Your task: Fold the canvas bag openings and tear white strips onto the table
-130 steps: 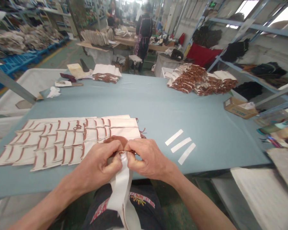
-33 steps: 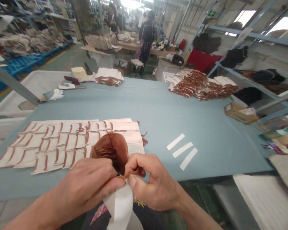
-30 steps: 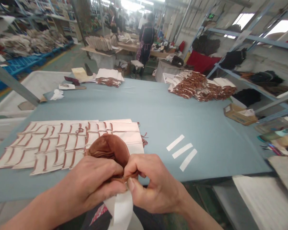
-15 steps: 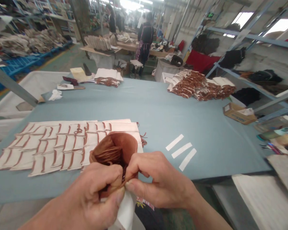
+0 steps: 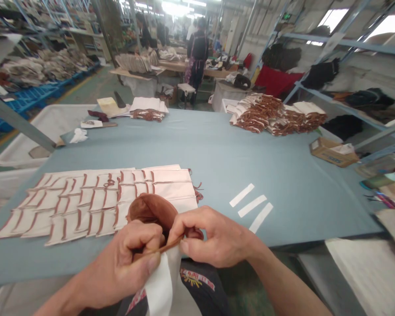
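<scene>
Close to my body I hold a pouch-like piece (image 5: 153,207), brown and suede-like inside with a white outer side. My left hand (image 5: 133,259) pinches its brown edge between thumb and bent fingers. A short way to the right, my right hand (image 5: 209,237) pinches the same edge. Between the hands a narrow stretch of brown edge runs taut, with white material (image 5: 164,281) hanging below. Both hands hide much of the piece. Behind it, overlapping rows of white panels with brown edges (image 5: 95,197) lie on the blue-grey table (image 5: 210,145). Three white strips (image 5: 252,205) lie to the right.
Small scissors (image 5: 109,183) rest on the panels. Brown-and-white bundles (image 5: 266,115) are heaped at the back right, beside a cardboard box (image 5: 332,152). A smaller stack (image 5: 149,107) sits at the back left. People (image 5: 197,52) stand farther off.
My hands have moved slightly apart, so more of the brown edge shows between them. The pouch-like piece's upper part has dropped and its opening looks narrower. The view has shifted a little.
</scene>
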`<state>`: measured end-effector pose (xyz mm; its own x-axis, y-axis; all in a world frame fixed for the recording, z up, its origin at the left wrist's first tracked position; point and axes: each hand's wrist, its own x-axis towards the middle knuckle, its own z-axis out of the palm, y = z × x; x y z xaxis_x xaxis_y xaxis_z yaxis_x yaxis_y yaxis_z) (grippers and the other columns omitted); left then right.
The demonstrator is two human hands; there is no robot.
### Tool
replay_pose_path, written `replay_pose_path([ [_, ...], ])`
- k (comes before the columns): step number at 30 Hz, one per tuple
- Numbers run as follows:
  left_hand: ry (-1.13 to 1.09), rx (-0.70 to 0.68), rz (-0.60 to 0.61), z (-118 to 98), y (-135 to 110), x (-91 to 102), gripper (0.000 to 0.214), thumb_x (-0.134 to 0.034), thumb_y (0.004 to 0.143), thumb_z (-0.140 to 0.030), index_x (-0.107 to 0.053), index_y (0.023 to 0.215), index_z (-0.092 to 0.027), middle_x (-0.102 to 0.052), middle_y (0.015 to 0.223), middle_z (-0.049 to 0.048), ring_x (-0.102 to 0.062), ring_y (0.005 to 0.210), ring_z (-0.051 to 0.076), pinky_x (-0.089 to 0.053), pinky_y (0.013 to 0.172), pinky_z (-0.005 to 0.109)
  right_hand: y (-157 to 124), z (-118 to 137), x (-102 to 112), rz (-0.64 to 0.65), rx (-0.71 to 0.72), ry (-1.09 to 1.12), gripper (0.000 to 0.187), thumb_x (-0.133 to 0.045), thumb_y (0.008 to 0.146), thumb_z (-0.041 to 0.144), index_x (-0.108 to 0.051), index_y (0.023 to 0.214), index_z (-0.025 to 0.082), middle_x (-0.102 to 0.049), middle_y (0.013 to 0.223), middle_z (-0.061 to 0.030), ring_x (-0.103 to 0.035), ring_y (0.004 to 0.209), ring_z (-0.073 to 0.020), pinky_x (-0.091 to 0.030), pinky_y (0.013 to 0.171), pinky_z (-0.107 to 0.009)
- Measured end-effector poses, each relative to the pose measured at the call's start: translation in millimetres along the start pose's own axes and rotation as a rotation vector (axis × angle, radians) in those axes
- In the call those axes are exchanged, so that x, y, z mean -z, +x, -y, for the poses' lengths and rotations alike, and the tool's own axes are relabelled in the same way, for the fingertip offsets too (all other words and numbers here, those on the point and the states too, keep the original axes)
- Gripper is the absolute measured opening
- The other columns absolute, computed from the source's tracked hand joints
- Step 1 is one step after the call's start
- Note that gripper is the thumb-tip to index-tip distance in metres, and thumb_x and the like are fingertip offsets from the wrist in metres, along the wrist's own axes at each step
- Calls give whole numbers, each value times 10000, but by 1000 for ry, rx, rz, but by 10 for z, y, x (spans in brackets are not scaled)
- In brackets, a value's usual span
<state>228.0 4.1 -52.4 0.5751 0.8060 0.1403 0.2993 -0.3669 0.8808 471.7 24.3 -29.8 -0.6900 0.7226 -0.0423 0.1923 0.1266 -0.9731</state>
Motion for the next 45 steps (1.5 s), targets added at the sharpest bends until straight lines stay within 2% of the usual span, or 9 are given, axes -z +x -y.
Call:
replay_pose_path([
  [2, 50, 3, -10, -110, 82, 4, 369, -531, 947, -297, -304, 663, -237, -338, 613, -80, -364, 562, 112, -308, 547, 245, 25, 51, -3, -19, 12, -33, 63, -660, 871, 191, -710, 837, 175, -546, 640, 66, -449, 567, -86, -344, 549, -203],
  [7, -56, 75, 16, -254, 228, 23, 392, -582, 937, -334, -379, 620, -227, -361, 584, -73, -369, 551, 108, -300, 513, 231, 71, 64, -100, -109, 152, -1, 303, -632, 983, 331, -565, 719, 196, -473, 616, 77, -419, 559, -74, -339, 570, -206],
  [13, -680, 286, 61, 59, 140, -114, 555, -678, 936, -657, -398, 699, -241, -317, 637, -88, -274, 549, 109, -229, 491, 253, 22, -61, -177, -303, 337, -193, 140, -553, 928, 136, -618, 823, 201, -603, 720, 39, -510, 627, -97, -416, 658, -225],
  [16, -767, 293, 63, 178, 126, -182, 569, -715, 914, -662, -393, 708, -240, -318, 647, -86, -271, 569, 112, -230, 510, 257, -29, -90, -146, -294, 358, -280, 172, -523, 991, 140, -678, 937, 192, -704, 804, 1, -566, 675, -117, -453, 706, -240],
  [24, -664, 274, 18, 211, 75, -156, 629, -697, 872, -747, -372, 677, -245, -313, 651, -75, -257, 576, 124, -214, 509, 288, -11, -69, -30, -227, 301, -226, 142, -621, 943, 107, -744, 961, 176, -750, 842, 1, -568, 648, -97, -430, 667, -215],
  [28, -534, 257, -69, 99, 39, -79, 659, -496, 984, -787, -369, 649, -233, -336, 650, -57, -272, 609, 142, -240, 553, 305, 87, -4, -9, -178, 339, -217, 145, -632, 926, 76, -745, 942, 166, -748, 834, 5, -541, 627, -85, -435, 689, -205],
  [31, -467, 268, -101, -26, 7, -4, 671, -489, 973, -812, -366, 651, -236, -317, 654, -60, -269, 610, 145, -246, 557, 307, 165, 48, -25, -117, 349, -197, 143, -634, 924, 73, -742, 933, 167, -730, 815, 14, -527, 624, -82, -428, 677, -201],
  [36, -376, 352, -30, -168, -146, 146, 638, -431, 991, -808, -344, 692, -251, -307, 708, -57, -299, 649, 158, -285, 587, 299, 305, 127, -77, -32, 326, -203, 107, -651, 933, 108, -728, 926, 181, -666, 775, 34, -488, 620, -90, -417, 665, -215],
  [45, 88, 263, -66, -193, -608, 394, 412, -428, 1078, -437, -414, 716, -240, -453, 681, -40, -457, 656, 157, -356, 634, 271, 671, 354, -235, 172, 113, -167, 151, -663, 930, 145, -735, 1050, 202, -684, 816, 15, -563, 677, -121, -440, 627, -209],
])
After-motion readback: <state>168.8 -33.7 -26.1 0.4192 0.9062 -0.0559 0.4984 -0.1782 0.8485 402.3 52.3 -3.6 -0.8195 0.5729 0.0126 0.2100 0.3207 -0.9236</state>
